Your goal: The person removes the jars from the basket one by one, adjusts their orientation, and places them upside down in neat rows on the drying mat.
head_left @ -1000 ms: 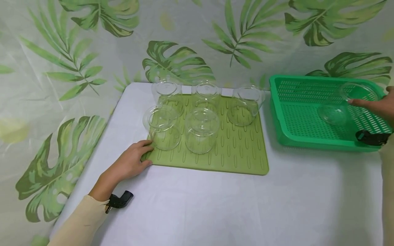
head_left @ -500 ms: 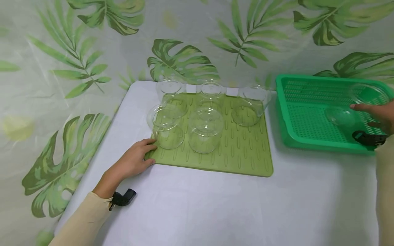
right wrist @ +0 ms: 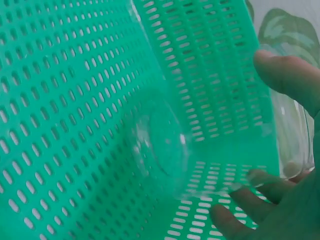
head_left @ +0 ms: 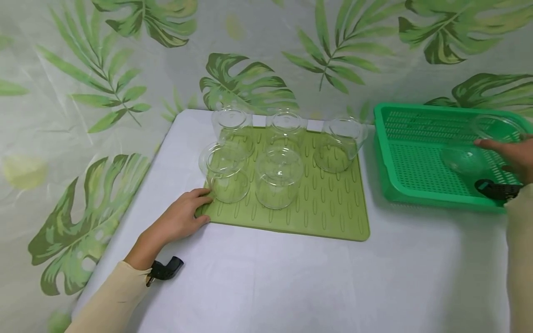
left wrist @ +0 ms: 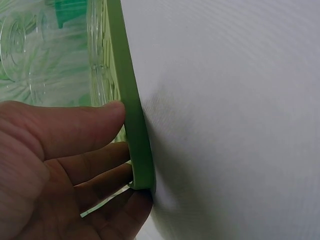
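Observation:
A ribbed olive-green mat lies on the table with several clear glass bowls standing on it, among them one at the front left and one beside it. My left hand holds the mat's front left corner, thumb at the front edge and fingers at the left side. Inside the green basket, my right hand grips another clear glass bowl. In the right wrist view, thumb and fingers lie on opposite sides of that bowl near its wide rim. Part of the right hand is cut off.
White cloth covers the table. A leaf-patterned sheet rises behind it and runs down the left side. The basket's raised, perforated walls stand to the right of the mat. Two bowls nearly touch along the mat's left side.
The view has shifted slightly, so mat and basket appear farther right. My right hand has moved a little leftward in the basket around the bowl. The left hand stays at the mat's corner.

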`<state>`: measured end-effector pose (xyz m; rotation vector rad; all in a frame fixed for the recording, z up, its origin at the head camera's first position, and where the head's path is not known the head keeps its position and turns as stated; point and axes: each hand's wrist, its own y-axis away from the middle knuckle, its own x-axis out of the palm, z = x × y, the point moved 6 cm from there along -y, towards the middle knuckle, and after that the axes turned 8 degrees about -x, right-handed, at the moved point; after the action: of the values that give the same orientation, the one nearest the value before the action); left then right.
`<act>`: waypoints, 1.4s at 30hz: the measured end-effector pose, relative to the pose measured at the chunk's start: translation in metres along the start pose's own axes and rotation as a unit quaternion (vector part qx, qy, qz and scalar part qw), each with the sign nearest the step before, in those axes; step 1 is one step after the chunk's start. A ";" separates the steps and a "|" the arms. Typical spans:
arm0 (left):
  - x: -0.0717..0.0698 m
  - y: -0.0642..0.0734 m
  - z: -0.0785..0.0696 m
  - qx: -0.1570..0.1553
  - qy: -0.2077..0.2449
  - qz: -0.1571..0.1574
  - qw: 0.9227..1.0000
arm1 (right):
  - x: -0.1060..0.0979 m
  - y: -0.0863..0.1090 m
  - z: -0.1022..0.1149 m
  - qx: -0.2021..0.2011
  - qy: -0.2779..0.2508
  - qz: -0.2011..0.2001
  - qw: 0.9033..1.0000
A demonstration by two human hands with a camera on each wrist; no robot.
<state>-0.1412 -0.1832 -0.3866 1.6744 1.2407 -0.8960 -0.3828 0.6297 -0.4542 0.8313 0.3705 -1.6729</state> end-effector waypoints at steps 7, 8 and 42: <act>0.000 0.000 -0.001 0.000 0.001 -0.001 1.000 | -0.006 0.009 0.018 -0.012 0.085 -0.069 0.994; 0.000 0.000 -0.001 0.000 0.001 0.000 1.000 | -0.006 0.009 0.020 -0.010 0.092 -0.070 0.993; 0.001 -0.001 -0.001 0.013 -0.002 -0.009 1.000 | -0.014 0.112 0.163 -0.153 0.109 -0.163 0.969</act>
<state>-0.1418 -0.1816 -0.3877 1.6840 1.2484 -0.9282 -0.3293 0.5051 -0.3101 0.7504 0.9364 -1.7663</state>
